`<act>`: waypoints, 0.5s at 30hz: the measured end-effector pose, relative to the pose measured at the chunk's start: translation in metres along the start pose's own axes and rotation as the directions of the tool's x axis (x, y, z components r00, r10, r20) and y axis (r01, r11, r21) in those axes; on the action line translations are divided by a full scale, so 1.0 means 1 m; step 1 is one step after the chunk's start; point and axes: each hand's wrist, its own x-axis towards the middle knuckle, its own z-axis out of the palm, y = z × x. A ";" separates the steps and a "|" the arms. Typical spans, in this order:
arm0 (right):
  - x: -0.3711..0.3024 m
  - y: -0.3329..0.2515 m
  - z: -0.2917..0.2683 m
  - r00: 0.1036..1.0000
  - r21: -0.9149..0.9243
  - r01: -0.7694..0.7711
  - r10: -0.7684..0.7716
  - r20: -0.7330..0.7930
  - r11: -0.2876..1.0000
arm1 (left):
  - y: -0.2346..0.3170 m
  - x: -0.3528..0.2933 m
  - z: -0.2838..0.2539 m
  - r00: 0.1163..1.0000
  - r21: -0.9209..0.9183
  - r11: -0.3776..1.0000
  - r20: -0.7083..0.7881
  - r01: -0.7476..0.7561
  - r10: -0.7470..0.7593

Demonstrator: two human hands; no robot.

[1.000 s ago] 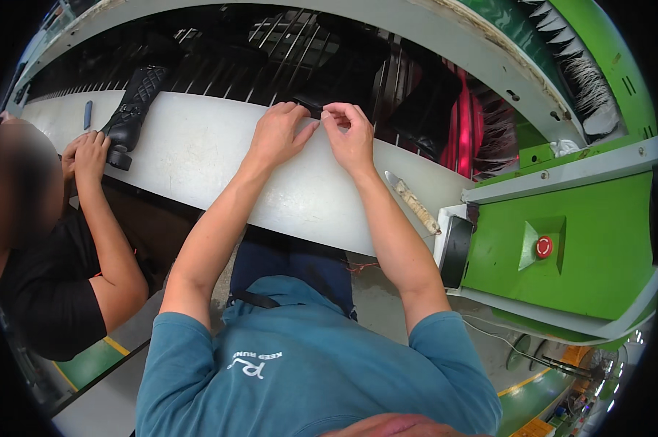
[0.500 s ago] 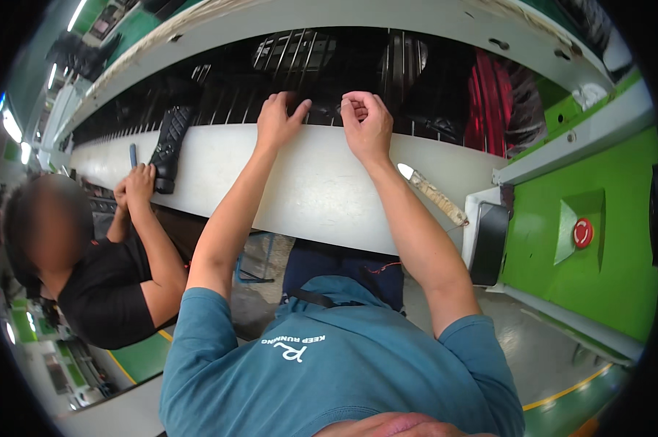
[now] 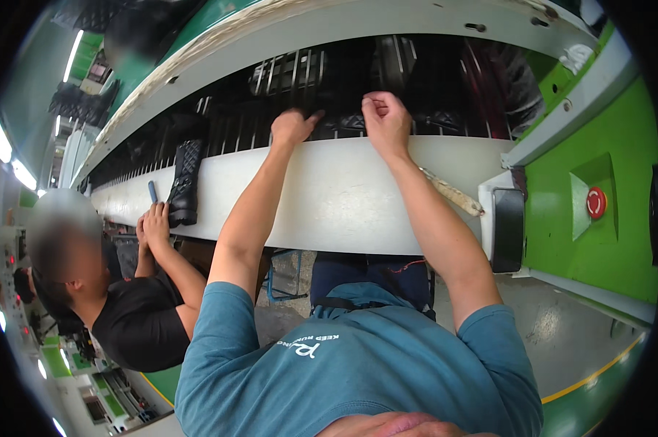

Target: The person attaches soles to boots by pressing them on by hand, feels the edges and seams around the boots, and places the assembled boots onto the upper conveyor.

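Note:
My left hand reaches over the far edge of the white work surface onto a dark slatted conveyor. Its thumb stands apart from the fingers, which are slightly smeared. To its right, my right hand has its fingers curled in towards the thumb; whatever they may hold is too dark to make out. Between the hands lies a black quilted boot part, mostly lost in shadow. Partly under my right forearm is a slim tool with a pale wrapped handle.
At the left a co-worker's hands are beside a black quilted boot and a blue-grey stick. A white beam spans above the conveyor. On the right, a green machine panel carries a red stop button.
The view has shifted, so the scene sits differently in the picture. My hands stay over the conveyor edge, the left a little further in. The red striped material at the right looks darker.

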 end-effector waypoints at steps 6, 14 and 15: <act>0.000 -0.002 0.008 0.997 0.039 -0.040 0.037 0.064 0.998 | -0.020 -0.004 -0.001 0.935 -0.359 0.910 -0.346 -0.210 0.079; 0.016 0.025 -0.003 0.993 0.324 -0.064 0.091 -0.068 0.944 | 0.035 -0.021 -0.073 0.881 -0.802 0.467 -0.464 -0.373 -0.094; 0.017 0.029 -0.007 0.983 0.352 -0.133 0.168 -0.072 0.927 | 0.038 -0.028 -0.081 0.868 -0.831 0.370 -0.484 -0.416 -0.109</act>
